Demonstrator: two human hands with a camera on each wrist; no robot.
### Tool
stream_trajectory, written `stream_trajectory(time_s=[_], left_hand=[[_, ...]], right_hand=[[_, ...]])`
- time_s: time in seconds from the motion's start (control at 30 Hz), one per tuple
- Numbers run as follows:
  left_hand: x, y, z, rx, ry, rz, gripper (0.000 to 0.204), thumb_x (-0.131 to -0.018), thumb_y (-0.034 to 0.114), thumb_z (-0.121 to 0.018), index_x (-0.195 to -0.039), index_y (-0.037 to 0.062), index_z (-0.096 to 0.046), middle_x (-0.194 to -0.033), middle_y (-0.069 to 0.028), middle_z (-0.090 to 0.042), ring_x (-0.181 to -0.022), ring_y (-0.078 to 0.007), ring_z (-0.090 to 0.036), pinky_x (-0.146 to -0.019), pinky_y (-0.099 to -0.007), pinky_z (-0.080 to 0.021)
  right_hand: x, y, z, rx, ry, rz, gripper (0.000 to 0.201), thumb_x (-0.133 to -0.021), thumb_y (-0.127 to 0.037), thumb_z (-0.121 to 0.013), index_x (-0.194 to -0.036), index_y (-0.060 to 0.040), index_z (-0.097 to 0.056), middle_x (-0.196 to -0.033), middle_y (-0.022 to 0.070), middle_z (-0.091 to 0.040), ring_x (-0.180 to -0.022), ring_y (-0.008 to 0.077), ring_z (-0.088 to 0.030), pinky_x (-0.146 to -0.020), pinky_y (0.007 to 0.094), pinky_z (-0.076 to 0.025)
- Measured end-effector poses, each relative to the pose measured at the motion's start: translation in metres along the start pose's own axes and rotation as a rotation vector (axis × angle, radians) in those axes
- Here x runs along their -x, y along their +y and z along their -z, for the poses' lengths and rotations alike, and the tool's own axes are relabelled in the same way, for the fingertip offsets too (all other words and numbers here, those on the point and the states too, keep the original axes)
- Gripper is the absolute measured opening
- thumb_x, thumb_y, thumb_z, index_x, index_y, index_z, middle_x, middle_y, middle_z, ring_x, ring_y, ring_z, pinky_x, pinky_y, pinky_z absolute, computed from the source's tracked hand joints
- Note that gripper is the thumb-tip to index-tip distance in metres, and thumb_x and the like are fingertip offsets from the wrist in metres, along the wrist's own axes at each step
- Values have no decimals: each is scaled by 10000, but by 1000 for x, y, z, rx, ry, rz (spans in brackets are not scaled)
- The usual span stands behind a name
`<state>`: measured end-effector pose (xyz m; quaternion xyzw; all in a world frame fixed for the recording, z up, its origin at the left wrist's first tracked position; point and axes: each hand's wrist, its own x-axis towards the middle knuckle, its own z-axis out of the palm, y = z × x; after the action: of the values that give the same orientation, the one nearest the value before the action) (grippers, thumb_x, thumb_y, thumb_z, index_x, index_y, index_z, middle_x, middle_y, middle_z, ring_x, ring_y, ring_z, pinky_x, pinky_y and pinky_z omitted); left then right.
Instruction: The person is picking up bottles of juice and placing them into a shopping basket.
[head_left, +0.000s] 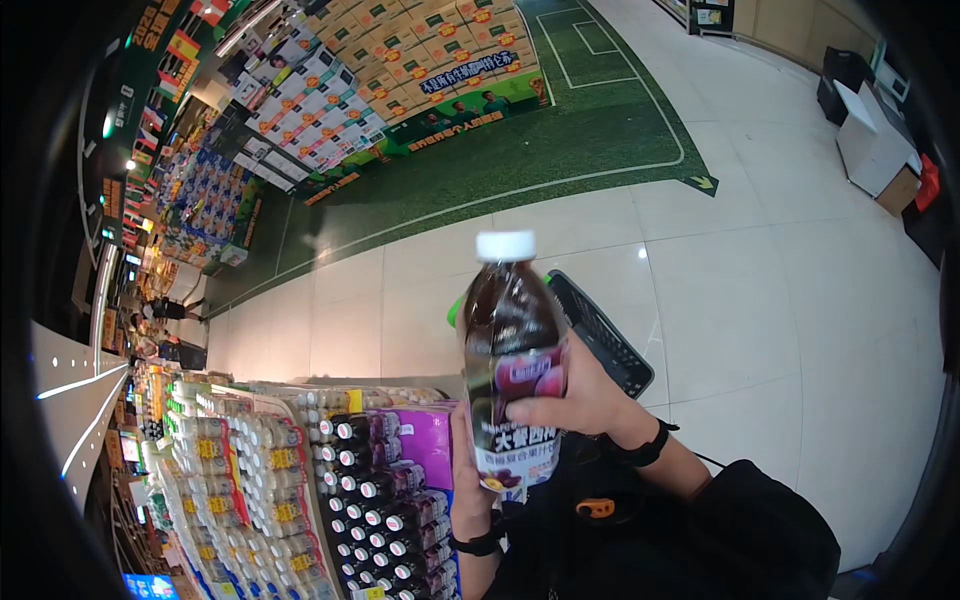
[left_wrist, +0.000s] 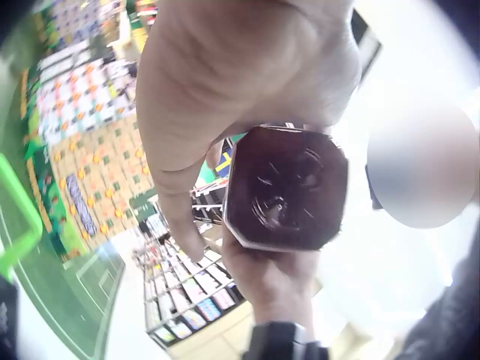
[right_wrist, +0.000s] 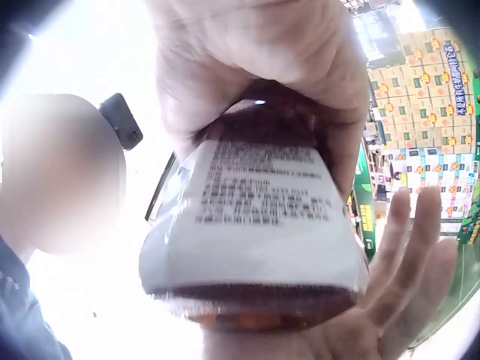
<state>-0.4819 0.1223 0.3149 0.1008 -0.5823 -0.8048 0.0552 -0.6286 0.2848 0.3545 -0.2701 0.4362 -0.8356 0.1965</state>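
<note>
A bottle of dark juice (head_left: 508, 318) with a white cap stands upright in front of the body in the head view. My right hand (head_left: 592, 402) grips its right side, with the thumb across the purple and white label. Against the lower left side rests my left hand (head_left: 466, 478). In the right wrist view the right hand (right_wrist: 262, 52) holds the bottle (right_wrist: 259, 195) above its text label, and the left hand's fingers (right_wrist: 411, 259) are straight beside it. The left wrist view shows the bottle's dark base (left_wrist: 289, 191) beneath the left hand (left_wrist: 240, 75).
A black basket (head_left: 600, 335) with a green handle is beyond the bottle. Packed rows of dark bottles (head_left: 375, 510) and pale bottles (head_left: 240, 480) stand at lower left. Stacked cartons (head_left: 425, 50) rise behind a green floor area; a white counter (head_left: 875, 140) is at right.
</note>
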Motion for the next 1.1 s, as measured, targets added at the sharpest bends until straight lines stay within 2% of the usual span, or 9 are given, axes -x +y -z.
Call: stream_trajectory(time_s=[0.1,0.17,0.23,0.33,0.6,0.63,0.83,0.93,1.1], left_hand=[[-3,-4,-21,218,-292,-98,881,-816,555,-739,-1448,49,-392,-1322,-146,-589,-1081,-345,-651,-912,-489,-545],[2,-21,-20,39,94,97,685,-946,414,-625,-1436,20,-352,-1209,-181,-629,-1081,-345,-648,-825,-449,-595],[15,-56,22,-210,159,201,1025,-809,712,-643,-1461,-7,-311,-1235,-228,-608,-1011,-373,-668,-824,-458,-595],[19,-55,10,-73,95,157,1084,-766,761,-619,-1465,-7,-306,-1237,-231,-607,-1006,-374,-668,-817,-455,-595],[14,-30,-35,434,-133,-70,1330,-595,957,-520,-1480,-8,-284,-1244,-243,-602,-982,-376,-669,-790,-447,-594],[5,-27,-33,483,-182,-126,1430,-495,1030,-345,-1478,-6,-291,-1245,-247,-605,-963,-370,-674,-764,-459,-590],[-4,-6,-27,243,108,44,1386,-520,1050,-249,-1434,17,-376,-1174,-227,-634,-883,-363,-676,-696,-444,-580],[-9,12,-51,517,374,124,1324,-583,1047,-125,-1404,53,-426,-1089,-193,-652,-768,-319,-656,-583,-380,-519],[3,2,-20,392,301,97,1177,-694,975,-305,-1389,37,-448,-1148,-195,-647,-890,-347,-670,-701,-434,-556]], right_hand=[[-1,-10,-2,-114,131,20,905,-810,-109,-788,-1498,-12,-207,-1277,99,-531,-1163,168,-549,-1017,357,-451],[0,-10,4,-171,136,-67,908,-806,-91,-789,-1502,-25,-208,-1294,94,-517,-1164,162,-547,-999,350,-462],[6,-7,4,-154,104,-65,856,-861,-174,-739,-1506,-25,-198,-1323,102,-504,-1179,159,-536,-1008,348,-454],[12,-11,-4,-301,140,-72,819,-947,-394,-563,-1536,-22,-133,-1422,144,-440,-1277,199,-478,-1075,359,-391],[7,4,-4,-258,136,39,934,-920,-266,-621,-1546,8,15,-1544,170,-240,-1423,245,-292,-1160,389,-265],[6,0,-5,-259,134,36,934,-920,-266,-621,-1546,8,15,-1544,170,-240,-1423,245,-292,-1160,389,-265],[5,-11,-4,-150,62,73,1001,-864,-158,-705,-1539,-3,19,-1520,168,-268,-1422,245,-299,-1169,395,-254],[6,-9,-5,-196,46,20,1009,-857,-154,-717,-1536,-10,16,-1524,166,-250,-1432,243,-282,-1178,394,-237],[6,-2,-1,-175,21,22,981,-892,-249,-678,-1539,-3,18,-1525,165,-246,-1442,244,-247,-1179,393,-216]])
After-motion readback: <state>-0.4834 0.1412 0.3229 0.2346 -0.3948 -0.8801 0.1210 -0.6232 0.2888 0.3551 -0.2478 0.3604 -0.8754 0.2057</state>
